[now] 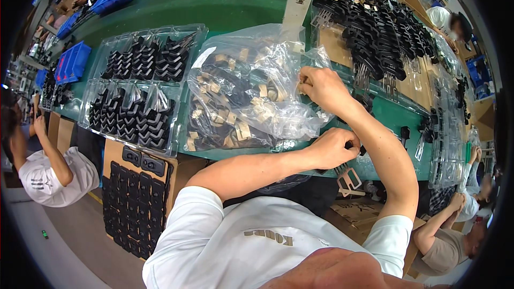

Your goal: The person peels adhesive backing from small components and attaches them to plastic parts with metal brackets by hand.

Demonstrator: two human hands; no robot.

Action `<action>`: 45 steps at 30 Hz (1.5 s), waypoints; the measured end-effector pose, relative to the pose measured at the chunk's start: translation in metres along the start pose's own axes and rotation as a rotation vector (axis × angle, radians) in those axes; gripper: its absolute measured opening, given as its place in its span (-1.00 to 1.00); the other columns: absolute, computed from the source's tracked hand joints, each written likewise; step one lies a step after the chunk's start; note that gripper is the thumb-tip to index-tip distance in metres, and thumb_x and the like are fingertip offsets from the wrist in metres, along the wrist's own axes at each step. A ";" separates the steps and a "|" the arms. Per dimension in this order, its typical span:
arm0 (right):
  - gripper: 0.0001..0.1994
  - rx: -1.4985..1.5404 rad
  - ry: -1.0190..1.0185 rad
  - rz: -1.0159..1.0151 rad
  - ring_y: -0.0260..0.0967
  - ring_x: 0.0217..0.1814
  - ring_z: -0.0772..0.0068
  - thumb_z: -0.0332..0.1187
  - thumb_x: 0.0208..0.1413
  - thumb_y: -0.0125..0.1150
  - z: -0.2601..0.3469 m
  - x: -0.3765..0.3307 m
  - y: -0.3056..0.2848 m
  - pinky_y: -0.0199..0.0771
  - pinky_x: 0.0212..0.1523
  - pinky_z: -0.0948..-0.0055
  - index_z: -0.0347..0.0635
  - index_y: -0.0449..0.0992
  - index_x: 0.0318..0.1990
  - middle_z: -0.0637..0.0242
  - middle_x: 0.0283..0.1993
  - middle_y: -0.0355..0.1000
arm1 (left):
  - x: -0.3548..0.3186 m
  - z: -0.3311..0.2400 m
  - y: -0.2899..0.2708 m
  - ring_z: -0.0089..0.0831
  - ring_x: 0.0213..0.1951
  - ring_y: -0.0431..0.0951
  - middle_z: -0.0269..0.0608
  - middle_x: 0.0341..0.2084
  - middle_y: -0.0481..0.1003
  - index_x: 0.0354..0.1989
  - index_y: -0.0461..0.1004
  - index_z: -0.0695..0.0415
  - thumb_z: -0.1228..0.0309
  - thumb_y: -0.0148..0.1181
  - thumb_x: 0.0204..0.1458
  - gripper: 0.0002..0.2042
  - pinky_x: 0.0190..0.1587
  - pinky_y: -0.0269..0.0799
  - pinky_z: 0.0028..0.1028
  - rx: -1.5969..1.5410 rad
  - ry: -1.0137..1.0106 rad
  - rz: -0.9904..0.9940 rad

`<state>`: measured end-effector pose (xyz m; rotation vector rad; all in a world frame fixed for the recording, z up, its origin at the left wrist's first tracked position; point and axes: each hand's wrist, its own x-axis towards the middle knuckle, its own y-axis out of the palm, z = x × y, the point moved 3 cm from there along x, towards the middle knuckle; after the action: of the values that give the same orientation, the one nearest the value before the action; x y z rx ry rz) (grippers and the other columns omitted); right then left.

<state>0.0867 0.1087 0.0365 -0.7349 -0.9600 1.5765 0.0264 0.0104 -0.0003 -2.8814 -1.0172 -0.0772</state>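
Observation:
A large clear plastic bag [249,93] lies on the green bench, full of small dark parts with tan paper-like pieces on them. My right hand [325,90] is closed in a pinch at the bag's right edge; what its fingertips hold is hidden. Lower down, my left hand [334,148] is curled shut around the dark end of a black part. From under this hand a slotted metal plate [349,181] sticks out past the bench's near edge. A similar black part with metal prongs [420,144] lies to the right.
Clear trays [179,88] of black angled parts stand left of the bag. Black parts with metal prongs [375,32] are heaped on cardboard at the far right. A white post [300,0] rises behind the bag. Co-workers sit at both sides, one in a white shirt [59,174].

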 end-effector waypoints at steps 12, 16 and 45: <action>-0.93 0.283 0.149 -0.142 0.25 -0.54 0.57 -0.48 0.08 0.28 0.011 -0.038 -0.062 0.27 -0.46 0.55 -0.20 0.62 -0.27 0.44 -0.52 0.47 | 0.002 0.000 -0.001 -0.25 -0.51 0.51 -0.18 -0.53 0.62 -0.43 0.60 0.26 0.48 0.19 0.00 -0.88 -0.33 0.46 -0.31 -0.047 0.043 -0.037; -0.94 0.659 0.208 -0.380 0.22 -0.47 0.69 -0.54 0.13 0.27 -0.001 -0.104 -0.093 0.21 -0.41 0.69 -0.24 0.59 -0.25 0.47 -0.45 0.47 | 0.000 0.004 -0.006 -0.42 -0.47 0.49 -0.28 -0.46 0.63 -0.33 0.62 0.22 0.49 0.21 0.05 -0.90 -0.32 0.44 -0.42 -0.060 0.000 -0.033; -0.91 0.071 0.064 -0.109 0.50 -0.44 0.09 -0.51 0.08 0.32 0.034 -0.221 0.133 0.47 -0.37 0.28 -0.26 0.63 -0.25 0.24 -0.37 0.61 | 0.010 0.006 -0.013 -0.55 -0.54 0.46 -0.25 -0.55 0.52 -0.34 0.62 0.26 0.44 0.22 0.09 -0.86 -0.47 0.42 -0.55 -0.074 -0.081 -0.060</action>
<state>0.0409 -0.1245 -0.0705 -0.6683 -0.8789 1.4758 0.0260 0.0274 -0.0046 -2.9423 -1.1380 -0.0018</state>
